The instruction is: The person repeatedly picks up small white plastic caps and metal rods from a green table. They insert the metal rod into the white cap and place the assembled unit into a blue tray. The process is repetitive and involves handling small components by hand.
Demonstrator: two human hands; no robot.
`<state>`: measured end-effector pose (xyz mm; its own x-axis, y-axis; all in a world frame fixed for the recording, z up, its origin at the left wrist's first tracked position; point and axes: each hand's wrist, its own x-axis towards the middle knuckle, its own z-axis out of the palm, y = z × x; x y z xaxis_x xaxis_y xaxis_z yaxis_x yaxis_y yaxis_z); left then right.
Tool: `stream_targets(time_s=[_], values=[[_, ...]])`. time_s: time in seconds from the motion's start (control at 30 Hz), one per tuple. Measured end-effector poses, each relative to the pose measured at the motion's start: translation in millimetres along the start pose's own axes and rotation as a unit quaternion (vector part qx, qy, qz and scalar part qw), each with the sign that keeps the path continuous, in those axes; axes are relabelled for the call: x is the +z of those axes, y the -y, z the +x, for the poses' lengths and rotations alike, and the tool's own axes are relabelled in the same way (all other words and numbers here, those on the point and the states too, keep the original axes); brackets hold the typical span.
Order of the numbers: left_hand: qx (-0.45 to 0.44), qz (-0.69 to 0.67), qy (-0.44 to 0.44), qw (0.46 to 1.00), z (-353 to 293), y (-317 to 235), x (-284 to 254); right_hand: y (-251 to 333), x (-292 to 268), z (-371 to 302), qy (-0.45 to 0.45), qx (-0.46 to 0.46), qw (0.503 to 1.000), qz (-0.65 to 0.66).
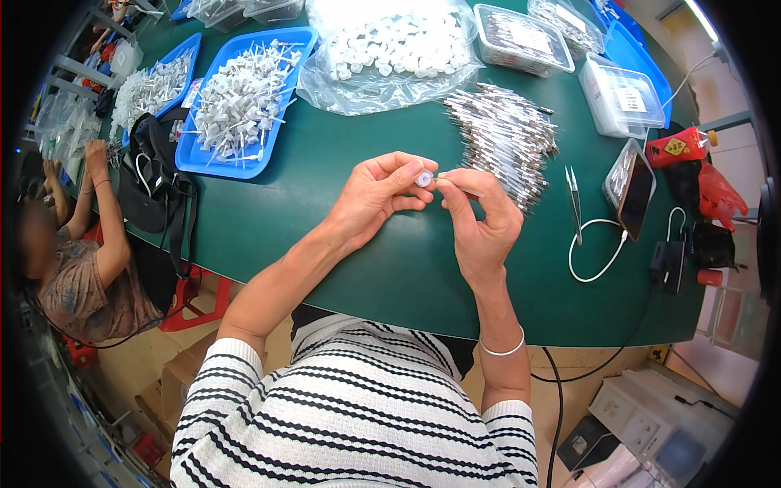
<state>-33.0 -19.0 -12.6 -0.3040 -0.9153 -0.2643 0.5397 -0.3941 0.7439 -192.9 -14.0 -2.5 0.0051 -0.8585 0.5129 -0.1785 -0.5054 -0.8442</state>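
Note:
Over the middle of the green table [342, 281], my left hand [368, 198] pinches a small round white plastic piece [424, 178] between thumb and forefinger. Close beside it, my right hand [486, 221] has its thumb and forefinger closed on a tiny thin part [438, 178], which looks brassy at its tip; most of it is hidden by the fingers. That tip is right at the white piece, and I cannot tell whether they touch. Just beyond my right hand lies a heap of thin metal-and-white rods [504, 138].
A clear bag of white pieces [399, 45] lies at the back. To the left are a blue tray [244, 106] of white stemmed parts and a black bag [154, 183]. Tweezers [574, 203], a white cable [572, 264] and a phone [636, 195] lie right. A co-worker [81, 260] sits far left.

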Motion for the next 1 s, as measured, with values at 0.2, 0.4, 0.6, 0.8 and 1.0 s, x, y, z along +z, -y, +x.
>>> stream_targets(time_s=[0.2,0.4,0.6,0.8,1.0], values=[[0.003,0.009,-0.005,1.0,0.3,0.9,-0.3,0.3,-0.8,2.2,0.011,-0.035,0.999,-0.021],[0.009,0.017,-0.005,1.0,0.5,1.4,-0.8,-2.2,-1.2,2.9,0.011,-0.048,0.998,-0.03],[0.031,0.05,-0.007,0.998,-1.1,0.7,1.6,0.2,-2.9,4.4,0.016,-0.047,0.998,-0.04],[0.015,0.054,-0.004,0.998,-0.2,0.5,0.5,0.5,-4.2,5.1,0.02,-0.034,0.998,-0.04],[0.007,0.057,-0.005,0.998,-0.4,0.2,2.0,0.2,-5.0,5.2,0.022,-0.038,0.998,-0.053]])
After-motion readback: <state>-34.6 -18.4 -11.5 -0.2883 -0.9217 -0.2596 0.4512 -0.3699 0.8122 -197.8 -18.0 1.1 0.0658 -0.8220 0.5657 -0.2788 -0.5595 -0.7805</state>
